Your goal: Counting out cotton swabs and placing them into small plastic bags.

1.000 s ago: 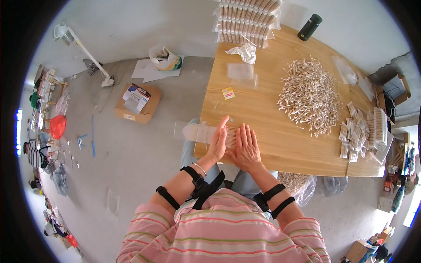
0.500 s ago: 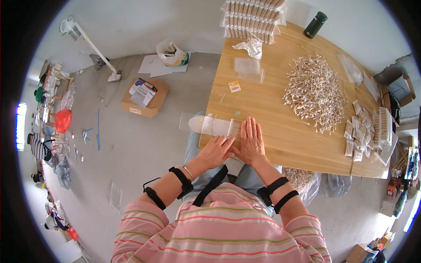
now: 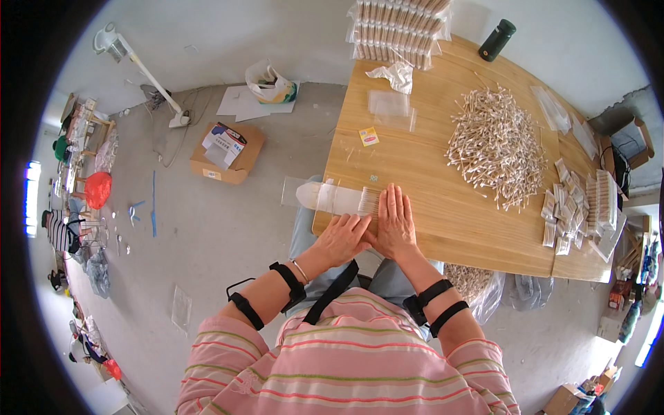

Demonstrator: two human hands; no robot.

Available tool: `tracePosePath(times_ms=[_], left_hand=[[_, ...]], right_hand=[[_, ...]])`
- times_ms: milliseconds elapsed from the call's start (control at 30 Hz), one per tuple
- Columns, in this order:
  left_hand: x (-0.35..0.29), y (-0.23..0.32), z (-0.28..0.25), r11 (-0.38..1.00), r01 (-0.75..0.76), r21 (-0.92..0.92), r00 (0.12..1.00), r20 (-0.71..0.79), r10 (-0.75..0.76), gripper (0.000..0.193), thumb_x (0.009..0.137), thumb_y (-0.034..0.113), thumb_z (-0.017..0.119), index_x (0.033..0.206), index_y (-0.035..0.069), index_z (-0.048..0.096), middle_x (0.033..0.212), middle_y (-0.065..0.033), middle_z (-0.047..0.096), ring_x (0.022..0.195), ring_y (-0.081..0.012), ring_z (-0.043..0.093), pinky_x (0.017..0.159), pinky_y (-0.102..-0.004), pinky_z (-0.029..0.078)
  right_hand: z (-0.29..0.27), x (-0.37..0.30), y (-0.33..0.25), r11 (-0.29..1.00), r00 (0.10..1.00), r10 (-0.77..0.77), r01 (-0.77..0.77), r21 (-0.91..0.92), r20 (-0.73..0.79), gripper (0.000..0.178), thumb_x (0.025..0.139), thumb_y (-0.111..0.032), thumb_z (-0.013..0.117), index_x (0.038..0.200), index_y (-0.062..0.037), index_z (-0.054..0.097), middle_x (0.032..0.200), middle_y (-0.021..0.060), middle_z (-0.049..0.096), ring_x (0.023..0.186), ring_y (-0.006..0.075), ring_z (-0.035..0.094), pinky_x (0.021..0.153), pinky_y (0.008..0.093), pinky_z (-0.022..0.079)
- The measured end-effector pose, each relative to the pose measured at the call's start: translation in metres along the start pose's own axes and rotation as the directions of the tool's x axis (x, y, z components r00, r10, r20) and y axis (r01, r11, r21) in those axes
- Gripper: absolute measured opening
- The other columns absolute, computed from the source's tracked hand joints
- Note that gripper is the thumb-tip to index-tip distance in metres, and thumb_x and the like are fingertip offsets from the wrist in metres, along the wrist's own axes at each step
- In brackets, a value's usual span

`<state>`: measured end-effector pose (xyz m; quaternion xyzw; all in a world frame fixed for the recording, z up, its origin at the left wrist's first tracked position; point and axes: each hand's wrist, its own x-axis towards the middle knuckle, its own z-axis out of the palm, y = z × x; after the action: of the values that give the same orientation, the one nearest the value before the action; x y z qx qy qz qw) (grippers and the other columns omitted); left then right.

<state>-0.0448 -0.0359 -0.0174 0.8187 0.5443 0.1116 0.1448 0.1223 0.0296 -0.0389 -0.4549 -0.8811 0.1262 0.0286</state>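
Observation:
A flat row of cotton swabs [image 3: 368, 200] lies side by side near the left edge of the wooden table. Flat across the right end of this row rests my right hand [image 3: 396, 221], its fingers stretched out and pointing away from me. My left hand [image 3: 344, 236] lies along the near ends of the swabs, fingers extended, with its thumb side against my right hand. Left of the row, a white round-ended strip [image 3: 312, 196] sits with clear plastic [image 3: 290, 191] around it, partly past the table edge. Part of the row is hidden under my fingers.
A large heap of loose swabs [image 3: 496, 145] covers the table's right half. Small packs [image 3: 568, 207] are piled at the right edge. Bagged swabs [image 3: 398, 31] stand stacked at the back, near a dark bottle [image 3: 496, 40]. Clear bags [image 3: 389, 104] and a yellow card [image 3: 369, 136] lie mid-table.

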Motion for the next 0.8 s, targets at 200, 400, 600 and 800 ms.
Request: tracePosePath(times_ms=[200, 400, 600, 800], left_hand=[[0.005, 0.004, -0.001, 0.998, 0.068, 0.017, 0.995, 0.069, -0.069, 0.075, 0.084, 0.044, 0.062, 0.138, -0.003, 0.037, 0.112, -0.0168, 0.052, 0.101, -0.0319, 0.053, 0.088, -0.043, 0.043], [0.007, 0.007, -0.003, 0.997, 0.069, 0.042, 0.997, 0.024, -0.07, 0.076, 0.084, 0.044, 0.063, 0.138, -0.002, 0.037, 0.108, -0.0141, 0.056, 0.097, -0.0289, 0.055, 0.084, -0.0397, 0.043], [0.011, 0.008, -0.001, 0.985, 0.146, -0.09, 0.989, 0.04, -0.143, 0.081, 0.084, 0.052, 0.06, 0.138, -0.003, 0.036, 0.109, -0.0186, 0.055, 0.099, -0.0348, 0.054, 0.087, -0.0452, 0.042], [0.015, 0.009, -0.002, 0.988, 0.148, -0.051, 0.986, 0.087, -0.143, 0.085, 0.085, 0.06, 0.053, 0.139, -0.002, 0.033, 0.111, -0.02, 0.056, 0.1, -0.0358, 0.055, 0.087, -0.0461, 0.042]], right_hand=[[0.0, -0.001, 0.0, 1.0, 1.0, -0.003, 0.004, -0.013, 0.015, 0.103, 0.081, -0.062, 0.055, 0.146, 0.008, 0.017, 0.155, 0.0235, 0.012, 0.145, 0.0354, 0.008, 0.118, 0.0447, 0.008], [0.002, 0.0, 0.001, 0.999, 1.0, -0.008, 0.009, -0.041, 0.015, 0.101, 0.082, -0.061, 0.055, 0.146, 0.0077, 0.017, 0.155, 0.0236, 0.012, 0.145, 0.0358, 0.008, 0.118, 0.0456, 0.008], [0.007, -0.001, 0.003, 0.998, 0.999, -0.025, 0.024, -0.06, -0.028, 0.1, 0.082, -0.06, 0.055, 0.146, 0.0075, 0.017, 0.155, 0.0235, 0.012, 0.145, 0.0359, 0.009, 0.118, 0.046, 0.009], [0.002, -0.002, 0.002, 0.998, 1.0, -0.029, 0.028, -0.053, -0.008, 0.1, 0.081, -0.059, 0.055, 0.145, 0.0083, 0.016, 0.154, 0.0241, 0.012, 0.145, 0.0359, 0.008, 0.118, 0.0459, 0.008]])
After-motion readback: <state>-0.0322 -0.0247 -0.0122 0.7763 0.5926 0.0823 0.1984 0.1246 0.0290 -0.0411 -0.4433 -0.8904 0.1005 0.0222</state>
